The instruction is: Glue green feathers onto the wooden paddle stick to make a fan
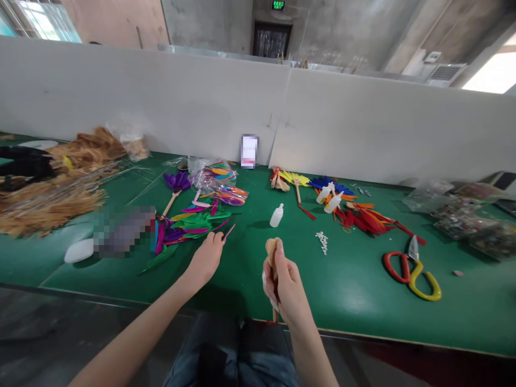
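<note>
My left hand point(206, 255) is closed in a pinch on a slim pinkish-purple feather point(228, 231), just right of a loose pile of green, purple and yellow feathers point(197, 221). Near the table's front edge, my right hand point(287, 282) grips a wooden fan piece point(272, 246). Its rounded tan head rises above the fingers and a thin stick shows below them; the palm hides the middle. Beyond this hand a small white squeeze bottle point(277, 216) stands upright. Small white beads point(322, 242) lie to its right.
Red-and-yellow-handled scissors point(411, 274) lie at right, with bagged trinkets point(459, 215) behind. Feather fans in purple point(177, 181), yellow point(295, 179) and blue point(328, 184) lie farther back. A phone point(249, 151) leans on the white partition point(181, 102). Tan fibre bundles point(52, 204) cover the left.
</note>
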### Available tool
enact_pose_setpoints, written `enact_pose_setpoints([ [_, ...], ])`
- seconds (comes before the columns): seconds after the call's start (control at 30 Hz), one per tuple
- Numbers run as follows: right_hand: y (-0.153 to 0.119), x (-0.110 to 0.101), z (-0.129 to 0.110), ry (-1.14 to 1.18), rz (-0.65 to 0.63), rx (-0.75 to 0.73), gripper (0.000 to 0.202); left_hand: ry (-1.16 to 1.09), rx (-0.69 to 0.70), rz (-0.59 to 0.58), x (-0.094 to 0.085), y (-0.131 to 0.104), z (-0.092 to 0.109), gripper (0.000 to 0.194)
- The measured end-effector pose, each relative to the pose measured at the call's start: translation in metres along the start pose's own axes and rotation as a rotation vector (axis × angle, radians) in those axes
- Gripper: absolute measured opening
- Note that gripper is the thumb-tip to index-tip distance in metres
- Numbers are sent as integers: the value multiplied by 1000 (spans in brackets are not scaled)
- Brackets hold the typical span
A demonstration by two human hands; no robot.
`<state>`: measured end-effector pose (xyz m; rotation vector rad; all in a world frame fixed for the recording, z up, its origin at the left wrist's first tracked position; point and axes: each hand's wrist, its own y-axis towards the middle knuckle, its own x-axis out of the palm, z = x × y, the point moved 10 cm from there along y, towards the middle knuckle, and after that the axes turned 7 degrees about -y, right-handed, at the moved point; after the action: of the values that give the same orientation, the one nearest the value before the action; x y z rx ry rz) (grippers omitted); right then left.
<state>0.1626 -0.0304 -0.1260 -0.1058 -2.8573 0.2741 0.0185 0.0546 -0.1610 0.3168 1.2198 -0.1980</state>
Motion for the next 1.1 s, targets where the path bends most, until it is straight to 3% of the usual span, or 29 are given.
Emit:
enact_pose_setpoints([
  [0.23, 9, -11, 2, 49, -10, -64, 38, -586, -34, -4, -25, -15, 4, 24],
  [0.33, 14, -8, 2, 86, -39, -70, 45, -745, -62, -51, -38, -26, 10, 24],
  [0.43, 16, -5, 2, 100, -54, -49, 50, -837, -43, -15, -57, -35, 17, 24],
  [0.53, 12, -3, 0, 105, -32, -35, 46, -799, 56, 26, -71, -38, 27, 28],
  [0.67, 9, 2, -5, 88, -50, -53, 46, -700, 200, 16, -74, -42, 41, 28],
  [0.9, 9, 2, -8, -24, -32, -139, 43, -591, 209, -34, -65, -50, 44, 31],
  [1.1, 4, -1, -13, -129, 27, -198, 40, -575, 218, -33, -69, -52, 45, 31],
])
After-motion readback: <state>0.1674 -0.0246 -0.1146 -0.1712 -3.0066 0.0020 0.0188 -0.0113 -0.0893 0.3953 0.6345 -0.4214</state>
